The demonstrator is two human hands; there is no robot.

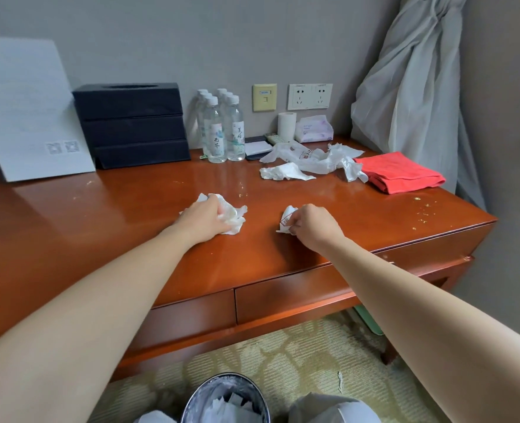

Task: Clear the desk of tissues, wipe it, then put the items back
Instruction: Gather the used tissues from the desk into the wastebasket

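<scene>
Two crumpled wads on the glossy wooden bench (99, 224): your left hand (205, 219) grips the larger white tissue (235, 215), your right hand (313, 227) pinches a smaller red-printed scrap (286, 221). Beyond that hand lies a folded red cloth (399, 172).

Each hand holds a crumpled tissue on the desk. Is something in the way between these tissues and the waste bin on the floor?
Nothing visible is in the way. The left hand grips one crumpled tissue, and the right hand pinches a smaller tissue. The bin stands open on the floor in front of the desk.
</scene>
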